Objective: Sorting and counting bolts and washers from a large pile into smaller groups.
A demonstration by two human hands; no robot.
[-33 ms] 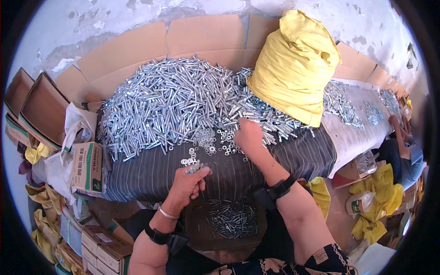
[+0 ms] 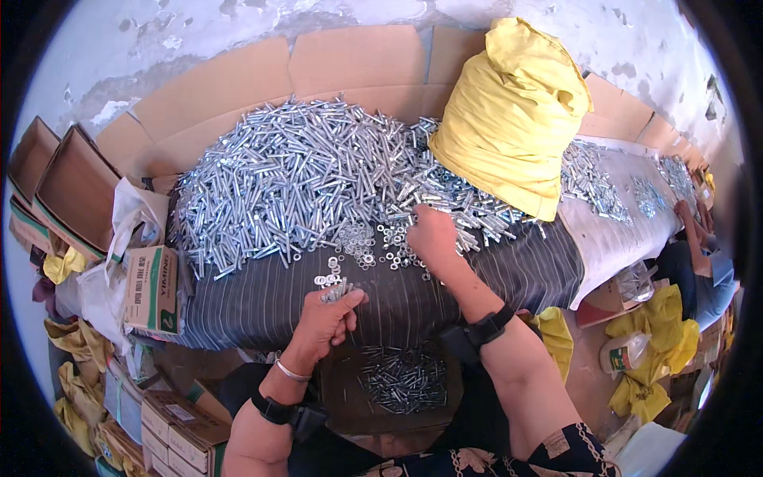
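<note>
My left hand (image 2: 324, 319) is closed around a small bunch of silvery bolts (image 2: 338, 289) whose ends stick up past the thumb. A few washers (image 2: 324, 280) lie on the striped cloth just beyond it. My right hand (image 2: 433, 238) reaches to the near edge of the metal pile, fingers curled in; what they hold, if anything, is hidden. Beside it lie loose nuts (image 2: 391, 236) and a cluster of thin washers (image 2: 356, 241). Behind both hands rises a large heap of silvery bolts or sleeves (image 2: 294, 175).
A full yellow sack (image 2: 509, 119) stands on the heap's right side. Below my hands sits a box of metal pieces (image 2: 405, 380). Cartons (image 2: 151, 290) stand at left. Cardboard sheets (image 2: 358, 57) line the wall. Another person (image 2: 703, 262) sits at far right.
</note>
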